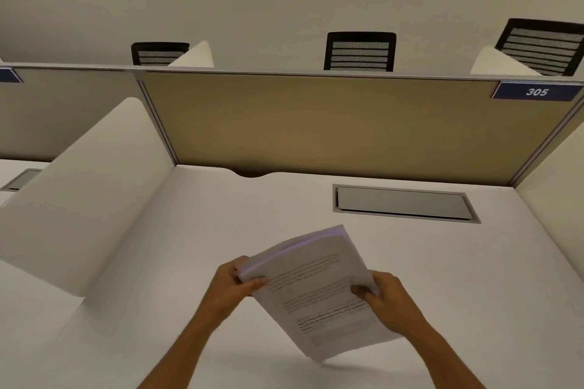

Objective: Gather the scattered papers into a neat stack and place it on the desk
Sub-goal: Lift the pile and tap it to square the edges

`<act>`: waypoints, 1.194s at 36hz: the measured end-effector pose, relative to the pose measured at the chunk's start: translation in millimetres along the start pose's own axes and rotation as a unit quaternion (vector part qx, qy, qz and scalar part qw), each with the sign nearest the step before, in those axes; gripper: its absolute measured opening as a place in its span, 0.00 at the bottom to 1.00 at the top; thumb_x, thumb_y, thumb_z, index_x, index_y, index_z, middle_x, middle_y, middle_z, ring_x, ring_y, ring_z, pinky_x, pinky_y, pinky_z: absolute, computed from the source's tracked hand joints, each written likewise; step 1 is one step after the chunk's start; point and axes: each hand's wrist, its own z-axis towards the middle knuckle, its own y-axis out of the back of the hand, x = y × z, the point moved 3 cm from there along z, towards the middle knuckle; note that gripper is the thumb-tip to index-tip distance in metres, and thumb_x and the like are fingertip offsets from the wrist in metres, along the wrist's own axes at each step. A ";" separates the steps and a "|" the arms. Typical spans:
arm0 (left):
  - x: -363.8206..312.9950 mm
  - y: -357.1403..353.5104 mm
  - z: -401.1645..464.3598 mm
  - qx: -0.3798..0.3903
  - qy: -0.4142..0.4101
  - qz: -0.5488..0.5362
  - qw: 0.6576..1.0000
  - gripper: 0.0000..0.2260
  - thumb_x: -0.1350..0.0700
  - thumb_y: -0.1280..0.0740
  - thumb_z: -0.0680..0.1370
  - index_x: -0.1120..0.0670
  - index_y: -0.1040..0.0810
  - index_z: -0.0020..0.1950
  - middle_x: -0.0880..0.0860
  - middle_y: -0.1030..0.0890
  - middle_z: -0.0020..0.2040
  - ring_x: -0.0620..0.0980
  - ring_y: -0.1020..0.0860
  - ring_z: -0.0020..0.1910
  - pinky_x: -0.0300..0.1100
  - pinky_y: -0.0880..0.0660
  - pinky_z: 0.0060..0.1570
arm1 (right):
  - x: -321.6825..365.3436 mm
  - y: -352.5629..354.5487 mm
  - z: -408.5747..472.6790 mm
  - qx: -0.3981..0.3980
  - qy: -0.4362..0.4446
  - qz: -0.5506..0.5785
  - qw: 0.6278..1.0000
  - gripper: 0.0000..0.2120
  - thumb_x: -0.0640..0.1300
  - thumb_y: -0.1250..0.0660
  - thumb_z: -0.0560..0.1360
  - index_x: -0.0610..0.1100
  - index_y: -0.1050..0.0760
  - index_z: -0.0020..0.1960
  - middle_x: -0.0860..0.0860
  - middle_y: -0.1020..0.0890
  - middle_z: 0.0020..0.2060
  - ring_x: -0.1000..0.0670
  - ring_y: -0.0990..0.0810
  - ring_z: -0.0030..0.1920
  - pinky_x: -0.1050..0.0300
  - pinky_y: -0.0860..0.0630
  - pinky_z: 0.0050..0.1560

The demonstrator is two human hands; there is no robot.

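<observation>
A: Head view, low centre of the frame first: we've got the stack of papers [319,290] up off the desk [158,341], tilted, near corner dipping toward the surface with a shadow under it.

B: Both hands on it. Our left hand [235,286] pinches the upper-left corner, thumb on the printed face, fingers behind. Our right hand [384,298] clamps the right edge the same way.

A: So the sheets sit between the two grips, spanning hand to hand. We'd guess that's for squaring the edges before setting it down.

B: Agreed. The far edge looks slightly fanned, not quite flush.

A: We see no loose sheets on the desk, so gathering looks done.

B: Further back, right of centre, a grey cable hatch [404,204] is set into the desktop; a tan divider panel [316,126] behind carries a tag reading 305 [536,91] at upper right. Black chairs [360,52] beyond.
</observation>
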 end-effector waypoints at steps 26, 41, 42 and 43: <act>46.1 -36.5 2.6 0.052 0.101 0.099 0.989 0.12 0.49 0.27 0.65 0.50 0.15 0.47 0.47 0.13 0.39 0.47 0.15 0.39 0.37 0.22 0.36 | -43.2 44.1 0.4 0.107 -0.061 -0.148 0.981 0.06 0.54 0.27 0.71 0.52 0.18 0.39 0.55 0.15 0.36 0.55 0.16 0.38 0.61 0.21 0.38; 58.8 -40.2 10.6 -0.067 0.116 -0.004 0.991 0.10 0.49 0.27 0.65 0.48 0.17 0.45 0.45 0.14 0.37 0.52 0.16 0.41 0.42 0.20 0.37 | -103.5 -6.8 -5.9 -0.022 -0.143 0.260 0.955 0.11 0.40 0.29 0.76 0.42 0.19 0.58 0.46 0.13 0.51 0.45 0.15 0.53 0.50 0.19 0.53; 58.7 -41.1 10.8 -0.073 0.111 -0.004 0.991 0.09 0.50 0.27 0.65 0.48 0.17 0.44 0.44 0.14 0.36 0.52 0.16 0.41 0.41 0.21 0.37 | -105.4 -10.9 -4.0 -0.044 -0.150 0.262 0.952 0.09 0.40 0.31 0.77 0.43 0.19 0.56 0.46 0.13 0.50 0.44 0.15 0.53 0.50 0.19 0.52; 58.9 -41.7 11.5 -0.080 0.108 -0.005 0.991 0.08 0.51 0.26 0.66 0.48 0.18 0.44 0.43 0.14 0.35 0.51 0.16 0.40 0.40 0.21 0.36 | -106.0 -13.9 -2.0 -0.065 -0.153 0.265 0.950 0.08 0.39 0.31 0.77 0.43 0.18 0.55 0.46 0.13 0.49 0.44 0.15 0.52 0.51 0.19 0.50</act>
